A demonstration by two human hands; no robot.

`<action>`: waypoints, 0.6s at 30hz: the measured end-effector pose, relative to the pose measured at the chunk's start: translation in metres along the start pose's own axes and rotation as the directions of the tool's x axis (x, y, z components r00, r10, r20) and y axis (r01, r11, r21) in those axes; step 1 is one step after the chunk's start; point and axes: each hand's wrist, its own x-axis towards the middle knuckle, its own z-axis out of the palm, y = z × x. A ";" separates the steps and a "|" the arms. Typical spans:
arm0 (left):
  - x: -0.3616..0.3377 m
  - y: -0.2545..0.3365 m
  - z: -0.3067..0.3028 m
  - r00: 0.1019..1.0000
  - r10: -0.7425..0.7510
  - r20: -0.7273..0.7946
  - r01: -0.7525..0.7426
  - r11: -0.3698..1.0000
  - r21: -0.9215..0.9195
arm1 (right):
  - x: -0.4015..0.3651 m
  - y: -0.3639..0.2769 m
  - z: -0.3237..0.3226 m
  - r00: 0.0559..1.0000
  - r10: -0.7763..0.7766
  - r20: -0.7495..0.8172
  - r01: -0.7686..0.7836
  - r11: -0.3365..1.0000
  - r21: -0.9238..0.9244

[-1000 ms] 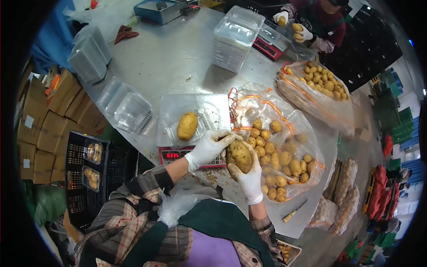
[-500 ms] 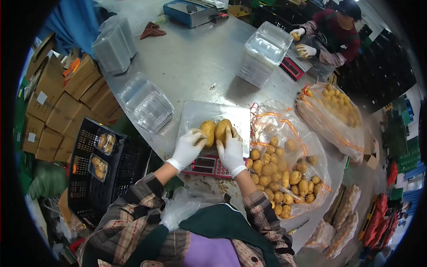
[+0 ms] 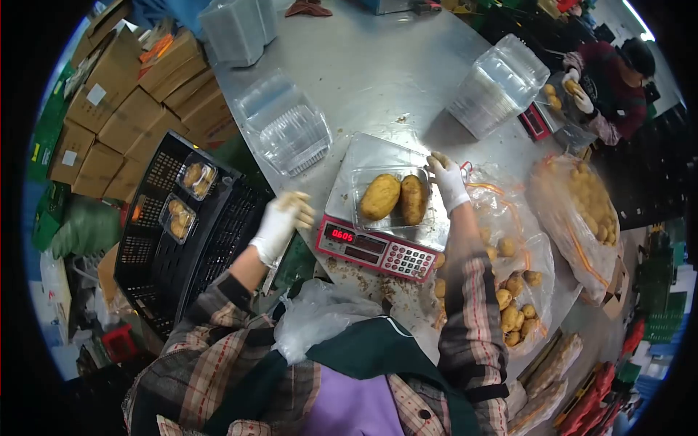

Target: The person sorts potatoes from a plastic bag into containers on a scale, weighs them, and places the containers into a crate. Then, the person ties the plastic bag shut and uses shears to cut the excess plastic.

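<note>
Two potatoes, a broad one (image 3: 380, 197) and a narrower one (image 3: 414, 200), lie side by side in a clear plastic container (image 3: 356, 214). The container sits on the steel platform of a digital scale (image 3: 447, 234), whose red display reads 0.605. My left hand (image 3: 282, 224), in a white glove, is in the air left of the scale, between it and the black crate; its fingers are loosely bent and hold nothing. White-gloved too, my right hand (image 3: 448, 179) is by the platform's right edge with fingers stretched out, apart from the potatoes.
A plastic sack of potatoes (image 3: 512, 309) lies open right of the scale, partly behind my right sleeve. Clear container stacks (image 3: 287, 127) stand on the metal table (image 3: 378, 69). Left is a black crate (image 3: 149, 251) with packed potatoes. A co-worker (image 3: 611, 87) handles potatoes at the far right.
Both hands have let go of the potatoes and moved apart, the left one to the left, the right one up and right. The display shows a reading. The camera view has shifted.
</note>
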 end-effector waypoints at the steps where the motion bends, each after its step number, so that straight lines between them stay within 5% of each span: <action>1: -0.004 -0.005 0.017 0.989 -0.073 0.129 0.084 0.993 -0.077 | 0.016 0.013 0.003 0.998 -0.013 0.060 0.010 0.999 0.043; 2: -0.007 -0.009 0.035 0.956 -0.131 0.263 0.173 0.975 -0.143 | 0.016 0.011 0.005 0.995 -0.100 0.025 0.094 0.981 0.167; 5: -0.012 -0.008 0.066 0.913 -0.192 0.360 0.280 0.936 -0.213 | -0.005 -0.002 0.000 0.934 -0.353 -0.063 0.341 0.821 0.457; 6: -0.013 -0.006 0.068 0.909 -0.201 0.365 0.300 0.924 -0.236 | -0.015 -0.003 -0.012 0.932 -0.362 -0.012 0.336 0.853 0.400; 8: -0.009 -0.005 0.066 0.891 -0.223 0.396 0.361 0.876 -0.319 | -0.054 -0.015 -0.034 0.950 -0.302 0.073 0.308 0.948 -0.078; 10: -0.005 -0.007 0.062 0.859 -0.241 0.452 0.447 0.785 -0.429 | -0.068 0.038 -0.042 0.883 -0.465 0.063 0.438 0.767 -0.469; 12: -0.006 -0.005 0.071 0.903 -0.267 0.336 0.387 0.844 -0.372 | -0.103 0.018 -0.041 0.994 -0.066 0.090 0.097 0.911 -0.402; 14: 0.001 -0.022 0.075 0.927 -0.271 0.258 0.342 0.894 -0.291 | -0.111 0.033 -0.039 0.992 0.109 0.072 -0.104 0.993 -0.062; 18: 0.007 -0.025 0.084 0.942 -0.299 0.151 0.332 0.894 -0.302 | -0.111 0.051 -0.023 0.979 0.204 0.017 -0.202 0.947 0.250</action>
